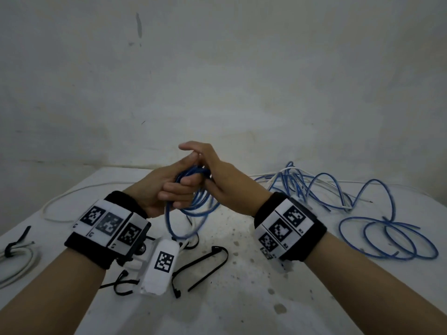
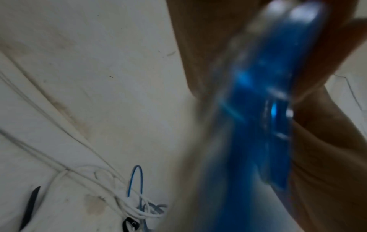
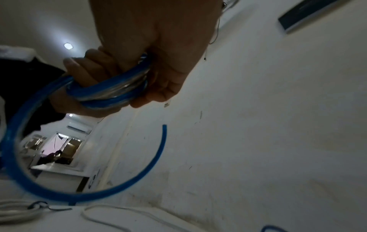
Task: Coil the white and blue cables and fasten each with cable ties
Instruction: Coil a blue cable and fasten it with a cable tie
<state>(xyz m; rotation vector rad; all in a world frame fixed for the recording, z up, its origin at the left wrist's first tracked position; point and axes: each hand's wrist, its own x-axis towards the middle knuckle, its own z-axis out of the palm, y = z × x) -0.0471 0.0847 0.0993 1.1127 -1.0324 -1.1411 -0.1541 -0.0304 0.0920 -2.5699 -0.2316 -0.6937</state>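
Blue cable (image 1: 193, 201), partly wound into a small bundle of loops, held up above a white speckled surface (image 1: 242, 274) between two bare hands. Left hand (image 1: 167, 187) curled round the top of the bundle, fingers and thumb closed on the strands, loops hanging down below the fist. Right hand (image 1: 225, 180) just beside it and touching the same bundle at the top; forefinger stretched out over the left hand, lower fingers tucked against the strands; from the right wrist view, fingers (image 3: 158, 87) wrapped round several blue turns. Left wrist view mostly blurred blue cable close to the lens. Remaining blue cable (image 1: 387, 235) trailing to the right in loose, untidy curls across the surface, tangled near the back with a stretch of white cable (image 1: 285, 174). Another run of white cable (image 1: 72, 194) curving along the left side of the surface. At the far left edge, a white coil (image 1: 17, 267) already bound with a black tie (image 1: 14, 243). Loose black cable ties (image 1: 205, 267) lying on the surface near the front, below the hands. Black wrist bands with square printed markers on both forearms. Plain pale wall (image 1: 217, 81) behind.
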